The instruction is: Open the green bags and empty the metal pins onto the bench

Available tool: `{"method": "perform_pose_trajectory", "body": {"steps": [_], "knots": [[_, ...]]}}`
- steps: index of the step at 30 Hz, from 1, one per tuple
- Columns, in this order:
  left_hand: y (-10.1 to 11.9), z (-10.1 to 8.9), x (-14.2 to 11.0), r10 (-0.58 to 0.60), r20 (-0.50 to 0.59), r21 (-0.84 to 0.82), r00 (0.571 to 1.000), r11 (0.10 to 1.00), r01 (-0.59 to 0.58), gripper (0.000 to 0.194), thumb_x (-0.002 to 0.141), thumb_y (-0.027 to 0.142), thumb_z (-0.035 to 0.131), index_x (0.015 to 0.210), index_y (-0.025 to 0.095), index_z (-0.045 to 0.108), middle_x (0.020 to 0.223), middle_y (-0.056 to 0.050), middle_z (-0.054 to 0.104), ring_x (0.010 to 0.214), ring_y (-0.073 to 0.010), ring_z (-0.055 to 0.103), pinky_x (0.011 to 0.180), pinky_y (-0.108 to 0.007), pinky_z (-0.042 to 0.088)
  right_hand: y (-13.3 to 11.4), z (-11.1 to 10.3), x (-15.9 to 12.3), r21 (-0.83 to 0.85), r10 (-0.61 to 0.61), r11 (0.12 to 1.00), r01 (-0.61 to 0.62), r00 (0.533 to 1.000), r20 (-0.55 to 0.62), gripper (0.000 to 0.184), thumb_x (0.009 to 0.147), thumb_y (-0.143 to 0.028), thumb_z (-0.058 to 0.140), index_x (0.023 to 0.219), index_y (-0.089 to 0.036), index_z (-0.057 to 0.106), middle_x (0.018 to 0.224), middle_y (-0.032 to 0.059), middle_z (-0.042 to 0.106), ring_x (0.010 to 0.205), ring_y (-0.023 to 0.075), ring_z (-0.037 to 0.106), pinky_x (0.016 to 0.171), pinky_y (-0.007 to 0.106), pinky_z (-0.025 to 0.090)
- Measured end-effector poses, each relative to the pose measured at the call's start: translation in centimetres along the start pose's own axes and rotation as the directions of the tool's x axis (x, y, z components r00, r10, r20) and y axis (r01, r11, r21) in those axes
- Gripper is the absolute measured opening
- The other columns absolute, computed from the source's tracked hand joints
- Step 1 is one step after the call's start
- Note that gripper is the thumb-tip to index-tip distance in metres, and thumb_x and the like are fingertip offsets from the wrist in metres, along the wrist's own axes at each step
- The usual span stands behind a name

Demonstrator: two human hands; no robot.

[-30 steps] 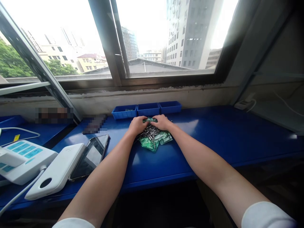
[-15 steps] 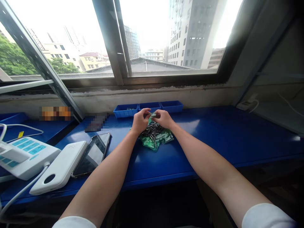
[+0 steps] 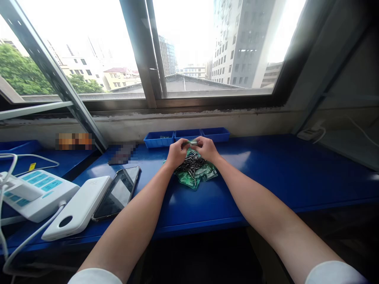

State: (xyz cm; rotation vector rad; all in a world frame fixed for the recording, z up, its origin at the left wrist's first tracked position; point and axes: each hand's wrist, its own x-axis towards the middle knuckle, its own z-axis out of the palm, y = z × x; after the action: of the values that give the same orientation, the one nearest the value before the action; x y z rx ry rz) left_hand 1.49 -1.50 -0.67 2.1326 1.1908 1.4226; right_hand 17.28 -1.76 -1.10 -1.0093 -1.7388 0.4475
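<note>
My left hand [image 3: 177, 153] and my right hand [image 3: 208, 149] meet over a heap of dark metal screws [image 3: 192, 162]. Both are closed, with fingertips pinching a small greenish clear plastic bag [image 3: 193, 142] stretched between them. Whatever the bag contains is too small to make out. Beneath the hands, the screws lie on crumpled green plastic bags [image 3: 189, 182], which rest on the blue tabletop [image 3: 207, 205].
Behind the hands stand three blue bins [image 3: 160, 142] in a row; the left one holds small pieces. To the left lie a phone [image 3: 118, 193], a white power bank [image 3: 77, 207] and a power strip [image 3: 49, 193] with cables. A metal shelf post [image 3: 68, 92] rises at the left.
My fingers have shifted slightly on the small plastic bag, which now lies flatter between them. The whole view has moved a little; the screw heap looks the same.
</note>
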Motion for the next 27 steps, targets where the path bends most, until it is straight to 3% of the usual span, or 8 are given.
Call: {"method": "perform_pose_trajectory", "body": {"steps": [5,8,14,18,21,25,27], "knots": [[0.0,0.1,0.2,-0.14,0.008,-0.156,0.99,0.978,0.139,0.033,0.077,0.028,0.056,0.108,0.018,0.048,0.063,0.002,0.058,0.057,-0.0125,0.056,0.057,-0.024,0.042,-0.2,0.6,0.1,0.142,0.078,0.987,-0.077,0.997,-0.002,0.033,0.076,-0.033,0.059,0.105,-0.017,0.056,0.059,-0.0017,0.06,0.056,0.0146,0.059,0.054,0.025,0.045],[0.5,0.0,0.1,-0.178,-0.009,-0.141,0.984,0.974,0.175,0.041,0.075,0.028,0.057,0.113,0.019,0.043,0.061,0.004,0.056,0.053,-0.0107,0.052,0.055,-0.023,0.039,-0.1,0.6,0.2,0.124,0.11,0.986,-0.109,0.994,-0.004,0.035,0.078,-0.034,0.056,0.108,-0.016,0.056,0.056,-0.0018,0.059,0.053,0.0144,0.059,0.055,0.026,0.046],[1.4,-0.2,-0.3,-0.141,-0.035,0.039,0.989,0.989,0.142,0.023,0.078,0.032,0.054,0.098,0.021,0.05,0.055,0.006,0.05,0.047,-0.0093,0.045,0.051,-0.022,0.034,0.5,0.1,0.5,0.048,0.107,0.993,-0.107,0.994,0.001,0.036,0.075,-0.036,0.061,0.103,-0.013,0.06,0.063,0.0025,0.066,0.059,0.0158,0.061,0.06,0.028,0.047],[1.9,0.0,-0.5,-0.143,-0.163,0.067,0.976,0.986,0.156,0.027,0.076,0.033,0.058,0.099,0.021,0.05,0.063,0.004,0.058,0.056,-0.0115,0.054,0.058,-0.022,0.04,0.7,0.1,0.6,0.067,0.106,0.992,-0.104,0.994,-0.025,0.037,0.074,-0.036,0.062,0.104,-0.014,0.059,0.067,0.0033,0.068,0.061,0.0159,0.062,0.063,0.028,0.048],[1.8,-0.2,-0.2,-0.18,-0.294,0.062,0.939,0.977,0.206,0.032,0.075,0.035,0.06,0.101,0.021,0.048,0.069,0.002,0.062,0.061,-0.0129,0.059,0.062,-0.023,0.042,0.7,0.0,0.6,0.026,0.107,0.994,-0.106,0.993,-0.05,0.035,0.075,-0.036,0.061,0.102,-0.015,0.06,0.069,0.0037,0.068,0.065,0.0166,0.063,0.066,0.029,0.048],[0.3,-1.8,1.1,-0.228,-0.416,0.121,0.88,0.945,0.302,0.026,0.082,0.035,0.052,0.104,0.022,0.05,0.077,0.0,0.064,0.054,-0.0119,0.059,0.066,-0.026,0.045,0.3,-0.2,0.4,-0.059,0.121,0.99,-0.125,0.99,-0.074,0.032,0.076,-0.035,0.058,0.101,-0.016,0.062,0.073,0.0038,0.068,0.07,0.0169,0.063,0.068,0.029,0.048],[-1.1,-2.9,2.1,-0.249,-0.439,0.212,0.863,0.905,0.368,0.019,0.082,0.032,0.051,0.097,0.021,0.056,0.077,-0.002,0.065,0.063,-0.0159,0.062,0.07,-0.028,0.045,0.2,-0.4,0.3,-0.093,0.124,0.987,-0.129,0.991,-0.053,0.031,0.076,-0.034,0.057,0.1,-0.016,0.062,0.074,0.0038,0.068,0.069,0.0166,0.062,0.068,0.029,0.048]]}}
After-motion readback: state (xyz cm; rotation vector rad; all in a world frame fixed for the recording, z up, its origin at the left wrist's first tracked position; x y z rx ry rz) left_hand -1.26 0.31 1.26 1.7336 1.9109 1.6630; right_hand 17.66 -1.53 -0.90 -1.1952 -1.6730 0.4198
